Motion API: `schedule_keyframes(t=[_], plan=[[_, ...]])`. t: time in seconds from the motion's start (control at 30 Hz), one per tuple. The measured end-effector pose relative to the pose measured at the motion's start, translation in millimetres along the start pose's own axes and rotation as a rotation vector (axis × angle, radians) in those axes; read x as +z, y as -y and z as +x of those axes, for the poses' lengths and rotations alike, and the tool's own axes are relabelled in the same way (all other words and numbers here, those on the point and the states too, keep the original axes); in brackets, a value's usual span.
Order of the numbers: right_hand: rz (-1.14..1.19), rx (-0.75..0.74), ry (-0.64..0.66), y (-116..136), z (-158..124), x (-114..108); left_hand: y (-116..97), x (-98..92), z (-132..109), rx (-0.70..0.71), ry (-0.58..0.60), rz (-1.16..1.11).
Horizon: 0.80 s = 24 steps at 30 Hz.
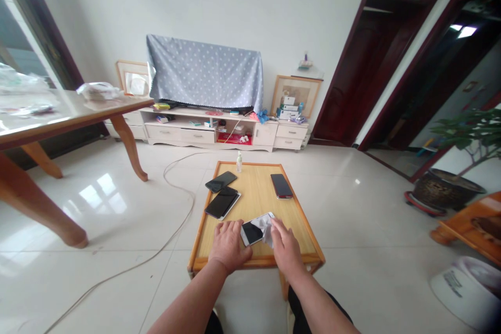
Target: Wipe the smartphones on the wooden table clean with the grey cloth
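A white-edged phone (pixel 252 230) lies on the near part of a small wooden table (pixel 256 198). My left hand (pixel 228 244) rests flat on the tabletop, fingers spread, touching the phone's left edge. My right hand (pixel 285 248) presses a small white cloth (pixel 267 230) onto the phone's right end, fingers closed over it. Farther back lie two dark phones (pixel 221 202) on the left, another dark phone (pixel 220 181) behind them, and a red-edged phone (pixel 281 186) on the right.
A small spray bottle (pixel 239 162) stands at the table's far edge. A cable (pixel 172 229) trails over the tiled floor on the left. A large wooden table (pixel 58 115) stands left, a white TV cabinet (pixel 219 130) behind, a potted plant (pixel 450 182) right.
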State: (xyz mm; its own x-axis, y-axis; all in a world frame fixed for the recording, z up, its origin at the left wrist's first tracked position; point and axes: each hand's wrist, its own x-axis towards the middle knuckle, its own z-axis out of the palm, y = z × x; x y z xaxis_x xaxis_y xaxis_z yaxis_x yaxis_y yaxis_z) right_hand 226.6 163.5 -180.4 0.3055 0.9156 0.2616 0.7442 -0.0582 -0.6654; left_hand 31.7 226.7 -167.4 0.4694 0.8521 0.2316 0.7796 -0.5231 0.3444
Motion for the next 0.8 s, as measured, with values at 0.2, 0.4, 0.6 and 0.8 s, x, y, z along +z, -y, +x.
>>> schedule_keyframes(t=[0.2, 0.4, 0.6, 0.8], plan=[[-0.046, -0.054, -0.050, -6.0, -3.3, 6.4, -0.8, -0.9, -0.3, -0.009, 0.001, -0.007], [-0.312, -0.077, 0.193, -10.6, -0.4, 9.2, -1.2, -1.3, -0.8, -0.005, -0.015, 0.001], [-0.295, -0.058, 0.061, -13.4, 13.6, 3.9, -0.7, -0.3, -0.7, 0.007, -0.014, 0.006], [-0.325, -0.106, 0.255, 8.6, 13.1, 12.3, -0.9, 0.9, -0.5, -0.008, 0.001, 0.008]])
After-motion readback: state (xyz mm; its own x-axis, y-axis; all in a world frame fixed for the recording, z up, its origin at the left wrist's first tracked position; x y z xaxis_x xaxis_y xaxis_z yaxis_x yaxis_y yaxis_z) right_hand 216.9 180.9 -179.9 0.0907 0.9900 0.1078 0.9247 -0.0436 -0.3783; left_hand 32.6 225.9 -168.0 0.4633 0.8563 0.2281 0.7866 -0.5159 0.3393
